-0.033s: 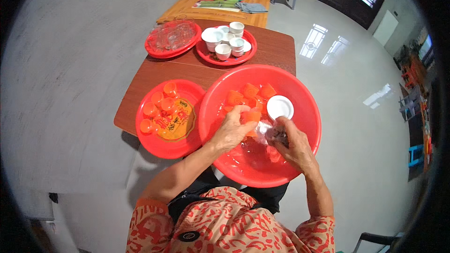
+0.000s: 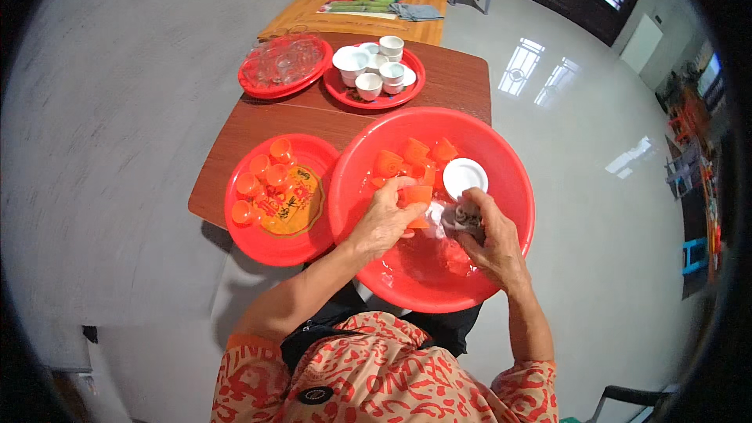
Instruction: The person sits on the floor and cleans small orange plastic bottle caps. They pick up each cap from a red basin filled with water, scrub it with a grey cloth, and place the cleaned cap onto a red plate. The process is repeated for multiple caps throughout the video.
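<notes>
My left hand (image 2: 380, 223) grips an orange plastic cup (image 2: 417, 197) over the large red basin (image 2: 509, 266). Close to its right, my right hand (image 2: 495, 239) is closed around a grey patterned, cloth-like thing (image 2: 468, 218), partly hidden by the fingers. Whitish, water-like glints show between the two hands. Several orange cups (image 2: 419, 150) lie in the water at the far side of the basin. Just beyond my right fingers is a white round dish (image 2: 465, 179).
Left of the basin, a red tray (image 2: 305, 249) carries several small orange cups (image 2: 276, 175). Farther back on the brown table (image 2: 458, 82) stand a red tray of white cups (image 2: 368, 86) and another of clear glasses (image 2: 283, 61). A wooden table (image 2: 301, 16) stands behind.
My right hand has turned slightly, so more of the grey patterned thing shows. The left hand keeps its hold on the orange cup; the whole view has shifted a little.
</notes>
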The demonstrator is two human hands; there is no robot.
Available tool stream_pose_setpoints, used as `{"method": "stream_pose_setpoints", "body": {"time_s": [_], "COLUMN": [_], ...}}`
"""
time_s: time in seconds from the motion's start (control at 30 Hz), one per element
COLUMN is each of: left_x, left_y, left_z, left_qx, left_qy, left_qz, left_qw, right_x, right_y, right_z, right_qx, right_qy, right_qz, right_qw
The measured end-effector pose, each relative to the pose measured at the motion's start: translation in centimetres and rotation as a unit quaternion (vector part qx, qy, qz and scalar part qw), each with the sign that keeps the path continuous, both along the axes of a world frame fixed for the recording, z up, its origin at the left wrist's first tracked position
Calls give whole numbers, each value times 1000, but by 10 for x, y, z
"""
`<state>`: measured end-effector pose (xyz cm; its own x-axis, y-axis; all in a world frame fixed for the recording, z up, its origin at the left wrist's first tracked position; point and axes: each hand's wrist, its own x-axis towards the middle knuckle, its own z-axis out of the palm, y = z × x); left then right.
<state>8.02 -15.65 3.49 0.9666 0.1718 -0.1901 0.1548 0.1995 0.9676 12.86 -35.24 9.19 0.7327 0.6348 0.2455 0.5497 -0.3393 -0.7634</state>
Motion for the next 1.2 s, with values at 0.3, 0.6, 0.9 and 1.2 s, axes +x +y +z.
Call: {"method": "stream_pose_setpoints", "body": {"time_s": [0.3, 0.6, 0.9, 1.2], "left_x": [-24, -26, -23, -27], "left_y": [-18, -13, -14, -16], "left_z": [12, 13, 11, 16], "left_qx": [-261, -321, -310, -352], "left_qy": [-65, -60, -45, -91], "left_qz": [13, -53, -11, -48], "left_qw": [963, 944, 950, 930], "right_x": [-23, 3, -27, -13], "right_y": [40, 31, 44, 34], "right_z": [-15, -15, -15, -11], "right_qx": [116, 221, 47, 176], "right_qy": [-148, 274, -321, 26], "right_qz": [8, -62, 3, -40], "right_qw": [982, 934, 946, 983]}}
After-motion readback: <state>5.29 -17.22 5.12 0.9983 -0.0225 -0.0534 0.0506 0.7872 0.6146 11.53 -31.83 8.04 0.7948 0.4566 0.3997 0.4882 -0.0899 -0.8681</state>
